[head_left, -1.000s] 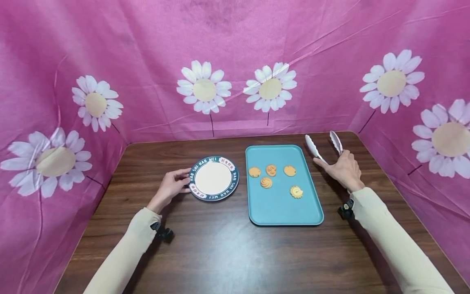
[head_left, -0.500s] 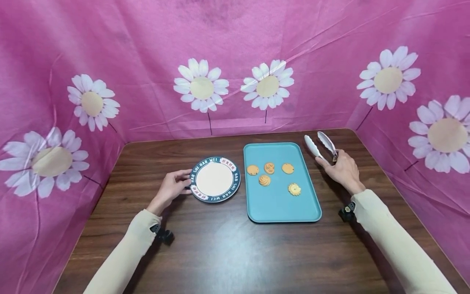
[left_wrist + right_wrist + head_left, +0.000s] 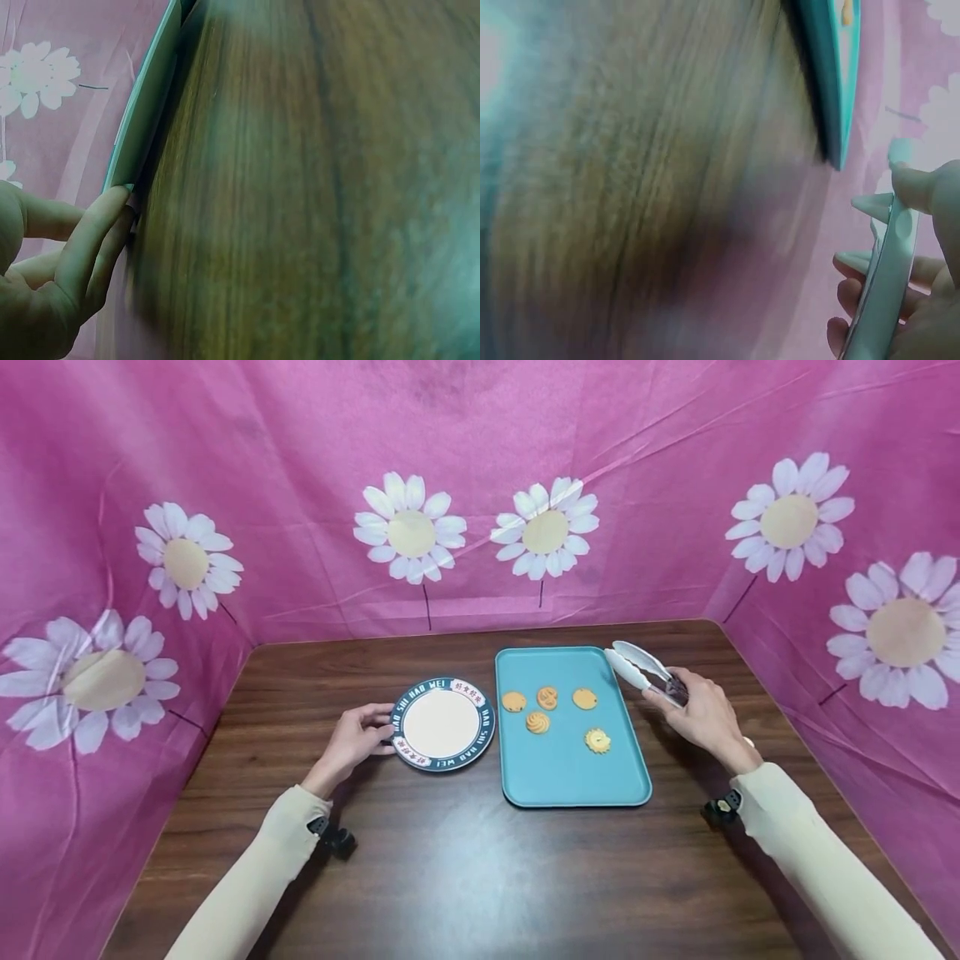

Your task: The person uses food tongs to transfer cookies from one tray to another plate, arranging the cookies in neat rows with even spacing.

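My left hand (image 3: 351, 742) is at the left rim of a round white plate (image 3: 441, 725) with a dark lettered border. In the left wrist view its fingertips pinch the plate's edge (image 3: 142, 112). Metal tongs (image 3: 637, 667) with pale scalloped tips are gripped in my right hand (image 3: 703, 717). Their arms stand apart, above the upper right edge of a blue tray (image 3: 573, 781). On that tray lie several cookies, among them a swirled one (image 3: 537, 722) and a pale yellow, jagged-edged one (image 3: 597, 741). The right wrist view shows fingers and thumb around the tongs (image 3: 889, 292).
Plate and tray stand side by side on a dark wooden table (image 3: 420, 877), with a narrow gap between them. A pink cloth (image 3: 480, 435) printed with large daisies hangs behind the table and at both sides.
My right hand has moved the tongs left to the tray's upper right edge, and their arms have come closer together. The left hand stays at the plate's rim.
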### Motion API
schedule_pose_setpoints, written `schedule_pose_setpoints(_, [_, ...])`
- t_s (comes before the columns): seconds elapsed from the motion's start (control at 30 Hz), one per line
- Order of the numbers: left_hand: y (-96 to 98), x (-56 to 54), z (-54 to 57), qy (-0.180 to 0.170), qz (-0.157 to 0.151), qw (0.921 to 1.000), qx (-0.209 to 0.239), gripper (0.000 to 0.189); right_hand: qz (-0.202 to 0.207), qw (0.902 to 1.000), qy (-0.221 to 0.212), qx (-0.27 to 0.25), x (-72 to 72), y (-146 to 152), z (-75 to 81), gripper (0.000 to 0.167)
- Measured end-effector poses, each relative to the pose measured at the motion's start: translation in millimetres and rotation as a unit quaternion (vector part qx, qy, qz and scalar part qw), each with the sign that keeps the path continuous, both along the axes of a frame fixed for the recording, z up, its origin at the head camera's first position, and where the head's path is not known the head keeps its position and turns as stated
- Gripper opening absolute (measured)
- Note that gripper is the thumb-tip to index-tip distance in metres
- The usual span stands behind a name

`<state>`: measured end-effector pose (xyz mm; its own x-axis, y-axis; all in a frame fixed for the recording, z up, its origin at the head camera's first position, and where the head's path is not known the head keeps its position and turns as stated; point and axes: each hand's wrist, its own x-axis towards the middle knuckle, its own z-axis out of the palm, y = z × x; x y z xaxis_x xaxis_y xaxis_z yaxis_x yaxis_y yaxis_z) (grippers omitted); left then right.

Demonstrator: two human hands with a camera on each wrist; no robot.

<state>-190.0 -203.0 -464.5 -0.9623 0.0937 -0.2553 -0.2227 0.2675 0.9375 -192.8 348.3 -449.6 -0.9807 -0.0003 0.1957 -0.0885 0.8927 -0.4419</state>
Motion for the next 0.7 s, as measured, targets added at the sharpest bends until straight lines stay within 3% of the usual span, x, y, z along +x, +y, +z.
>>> schedule_pose_setpoints(0.23, [1.7, 0.3, -0.8, -0.014, -0.001, 0.9999, 0.005, 0.045, 0.057, 0.998, 0.0, 0.026, 20.6, -10.3, 12.0, 0.066])
schedule_pose_setpoints(0.47, [3.1, 1.6, -4.3, -0.014, 0.002, 0.9999, 0.003, 0.045, 0.086, 0.9942, -0.018, 0.061, 40.8, -22.1, 19.5, 0.064])
schedule_pose_setpoints(0.7, [3.7, 1.4, -5.0, -0.011, 0.006, 0.9999, 0.01, 0.046, 0.118, 0.9883, 0.012, 0.096, 54.8, -30.6, 22.5, 0.06])
